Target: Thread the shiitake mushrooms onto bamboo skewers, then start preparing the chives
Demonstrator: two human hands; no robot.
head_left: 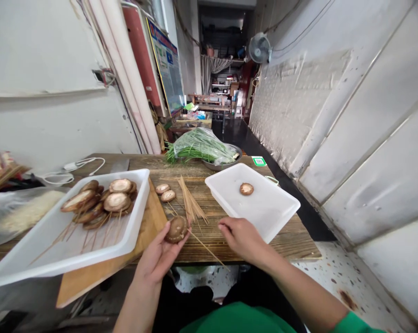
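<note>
My left hand (pixel 160 256) holds a brown shiitake mushroom cap (pixel 176 230) between thumb and fingers, over the table's near edge. A thin bamboo skewer (pixel 209 249) sticks out of the mushroom to the lower right. My right hand (pixel 242 236) is closed in a loose fist beside the right tray, apart from the skewer, with nothing seen in it. Loose bamboo skewers (pixel 191 201) lie fanned out beyond the hands. Two mushrooms (pixel 168 196) rest left of them. One mushroom (pixel 246 188) sits in the white right tray (pixel 274 212). Skewered mushrooms (pixel 117 202) are piled in the left tray (pixel 21 263).
The left tray overlaps a wooden board (pixel 91 277). Green stalks in plastic (pixel 198 145) lie over a metal bowl (pixel 223 164) at the back. A plastic bag (pixel 18 212) stands far left, near a white cable (pixel 80 164). The wooden table (pixel 292 245) ends close before me.
</note>
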